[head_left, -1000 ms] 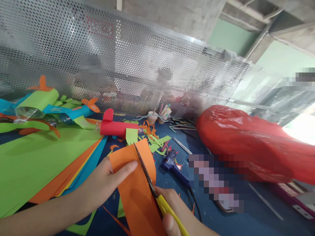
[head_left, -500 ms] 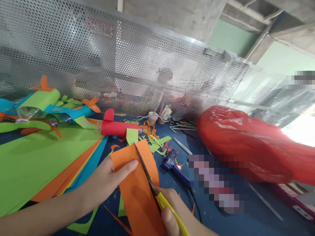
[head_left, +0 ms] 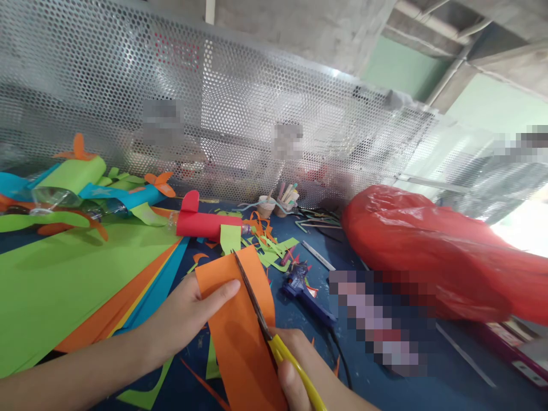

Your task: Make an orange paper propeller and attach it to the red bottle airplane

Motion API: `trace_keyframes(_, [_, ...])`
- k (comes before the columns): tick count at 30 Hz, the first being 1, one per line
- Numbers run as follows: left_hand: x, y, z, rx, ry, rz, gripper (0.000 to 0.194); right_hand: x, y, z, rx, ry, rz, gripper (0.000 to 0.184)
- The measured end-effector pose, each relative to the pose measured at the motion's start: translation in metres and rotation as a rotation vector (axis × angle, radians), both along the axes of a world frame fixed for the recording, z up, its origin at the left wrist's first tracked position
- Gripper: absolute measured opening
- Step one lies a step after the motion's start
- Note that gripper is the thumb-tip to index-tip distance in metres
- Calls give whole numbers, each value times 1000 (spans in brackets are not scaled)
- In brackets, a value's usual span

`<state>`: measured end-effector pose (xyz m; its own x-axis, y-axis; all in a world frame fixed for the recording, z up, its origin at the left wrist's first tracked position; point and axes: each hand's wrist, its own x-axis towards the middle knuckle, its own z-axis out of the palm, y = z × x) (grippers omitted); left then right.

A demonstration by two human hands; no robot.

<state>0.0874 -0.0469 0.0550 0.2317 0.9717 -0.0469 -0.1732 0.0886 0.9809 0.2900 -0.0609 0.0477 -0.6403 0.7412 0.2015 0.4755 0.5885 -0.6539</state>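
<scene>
Between my hands is a strip of orange paper (head_left: 233, 337), tilted above the blue table. My left hand (head_left: 203, 294) grips its left edge, thumb lying on top and the fingers hidden beneath. In my right hand (head_left: 299, 359) is a pair of scissors (head_left: 280, 348) with yellow handles. Their blades lie along the paper up to its far edge and look closed or nearly so. Just past the paper lies a bottle wrapped in red paper (head_left: 208, 224), with a green paper piece (head_left: 231, 237) at its side.
Large green sheets (head_left: 85, 279) and other coloured sheets spread at left, below paper-covered bottles (head_left: 128, 197). A blue glue gun (head_left: 306, 297) with a cord lies right of my hands. Beyond are paper scraps (head_left: 274, 248), cups (head_left: 287, 205) and a big red plastic bag (head_left: 411, 245).
The scissors and my right hand have shifted very slightly left. The orange paper's left corner has moved a little right; both hands keep their holds.
</scene>
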Motion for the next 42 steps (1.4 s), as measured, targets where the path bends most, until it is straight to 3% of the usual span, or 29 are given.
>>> trace_keyframes(3, [0, 0, -2, 5, 13, 6, 25, -1, 2, -2, 5, 9, 33, 83])
trace_keyframes(11, [-1, -1, -4, 17, 11, -5, 27, 1, -4, 1, -5, -7, -47, 79])
trace_keyframes(22, [-2, 1, -8, 33, 26, -4, 26, -5, 2, -10, -89, -15, -106, 82])
trace_keyframes(28, [-3, 3, -7, 61, 61, -13, 29, -4, 6, -13, -325, 49, -9, 73])
trace_keyframes(31, [-18, 11, -2, 77, 235, -1, 30, 1, 3, -12, -415, 126, 22, 73])
trace_keyframes(35, [-57, 33, 2, 214, 691, -52, 33, 7, -3, 2, -395, 179, 110, 72])
trace_keyframes(38, [-84, 50, -2, 274, 824, 109, 42, 6, -5, 18, -354, 159, 160, 73])
trace_keyframes(40, [-97, 58, -6, 302, 928, 210, 54, 5, -4, 27, -336, 78, 76, 70])
trace_keyframes(42, [-105, 62, -11, 338, 1032, 277, 67, 5, -1, 31, -217, -82, -103, 63])
